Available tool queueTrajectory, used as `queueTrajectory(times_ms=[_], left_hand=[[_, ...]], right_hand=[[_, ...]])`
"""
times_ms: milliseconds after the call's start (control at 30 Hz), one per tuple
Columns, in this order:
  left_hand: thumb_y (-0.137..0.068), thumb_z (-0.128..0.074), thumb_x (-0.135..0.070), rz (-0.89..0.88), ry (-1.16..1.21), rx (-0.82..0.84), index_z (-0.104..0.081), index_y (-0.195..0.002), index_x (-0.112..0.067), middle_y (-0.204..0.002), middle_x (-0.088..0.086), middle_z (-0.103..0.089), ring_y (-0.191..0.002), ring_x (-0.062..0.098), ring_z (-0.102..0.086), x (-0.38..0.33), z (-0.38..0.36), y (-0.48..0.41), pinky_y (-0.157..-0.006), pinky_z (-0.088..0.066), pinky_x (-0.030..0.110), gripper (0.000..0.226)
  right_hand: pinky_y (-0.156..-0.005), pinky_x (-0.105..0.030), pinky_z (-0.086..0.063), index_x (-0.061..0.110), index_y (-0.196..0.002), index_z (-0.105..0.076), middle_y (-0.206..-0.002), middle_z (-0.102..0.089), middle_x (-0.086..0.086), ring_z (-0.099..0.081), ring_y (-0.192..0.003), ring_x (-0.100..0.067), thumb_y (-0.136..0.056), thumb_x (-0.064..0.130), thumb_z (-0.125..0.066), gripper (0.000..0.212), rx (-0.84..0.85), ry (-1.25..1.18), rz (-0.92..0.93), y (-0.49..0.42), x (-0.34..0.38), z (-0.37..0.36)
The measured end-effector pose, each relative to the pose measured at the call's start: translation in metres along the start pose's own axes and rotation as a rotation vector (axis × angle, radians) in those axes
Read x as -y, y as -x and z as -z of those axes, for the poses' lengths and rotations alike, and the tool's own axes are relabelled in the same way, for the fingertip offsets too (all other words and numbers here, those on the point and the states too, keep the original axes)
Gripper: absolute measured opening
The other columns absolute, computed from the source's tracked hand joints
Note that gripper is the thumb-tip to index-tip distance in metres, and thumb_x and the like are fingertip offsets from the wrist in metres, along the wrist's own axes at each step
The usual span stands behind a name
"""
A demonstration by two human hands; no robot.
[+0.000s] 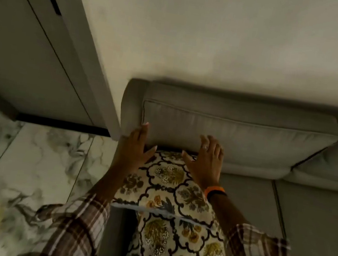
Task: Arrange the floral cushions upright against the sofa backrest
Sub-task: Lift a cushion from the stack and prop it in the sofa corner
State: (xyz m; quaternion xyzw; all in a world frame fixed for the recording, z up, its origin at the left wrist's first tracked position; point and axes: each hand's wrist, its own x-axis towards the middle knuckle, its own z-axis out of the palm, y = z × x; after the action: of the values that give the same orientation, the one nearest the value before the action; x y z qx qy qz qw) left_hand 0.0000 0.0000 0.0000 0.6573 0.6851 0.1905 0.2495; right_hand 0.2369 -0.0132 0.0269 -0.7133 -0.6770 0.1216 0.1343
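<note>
Dim, soft motion blur, wide-angle distortion

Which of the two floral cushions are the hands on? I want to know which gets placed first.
The upper floral cushion, the one touching the grey backrest cushion. Both the left hand and right hand rest open at its top corners. The lower floral cushion lies untouched.
</note>
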Motion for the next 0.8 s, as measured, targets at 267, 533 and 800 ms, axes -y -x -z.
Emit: queueTrajectory(times_ms=[267,533,800], left_hand=[[-0.067,-0.090,-0.048,0.706,0.529,0.348,0.017,-0.157,-0.023,-0.169,0.013,-0.006,-0.153,0.037,-0.018,0.047,-0.080,0.023,-0.124,-0.025,0.054,0.142],[-0.036,-0.090,-0.073,0.686,0.533,0.331,-0.047,-0.147,-0.019,-0.148,0.012,-0.054,-0.132,0.031,-0.055,0.011,-0.071,0.038,-0.114,-0.045,0.047,0.130],[-0.059,-0.093,-0.046,0.406,0.544,0.384,-0.039,-0.148,-0.021,-0.145,-0.001,-0.050,-0.133,0.020,-0.050,-0.158,-0.111,0.075,-0.112,-0.040,0.038,0.107]], right_hand=[[-0.126,-0.052,-0.030,0.012,-0.165,-0.018,-0.167,-0.027,-0.016,-0.030,-0.154,-0.039,-0.080,0.049,-0.088,0.117,0.323,-0.589,-0.688,0.057,-0.060,-0.059],[-0.106,-0.050,-0.056,0.037,-0.115,-0.059,-0.124,-0.070,0.003,-0.068,-0.118,-0.024,-0.065,0.030,-0.100,0.066,0.505,-1.267,-0.614,0.084,-0.131,-0.039],[-0.077,-0.045,-0.069,0.011,-0.139,-0.056,-0.126,-0.076,-0.017,-0.079,-0.104,-0.031,-0.069,0.005,-0.096,0.081,0.387,-1.317,-0.643,0.096,-0.308,0.021]])
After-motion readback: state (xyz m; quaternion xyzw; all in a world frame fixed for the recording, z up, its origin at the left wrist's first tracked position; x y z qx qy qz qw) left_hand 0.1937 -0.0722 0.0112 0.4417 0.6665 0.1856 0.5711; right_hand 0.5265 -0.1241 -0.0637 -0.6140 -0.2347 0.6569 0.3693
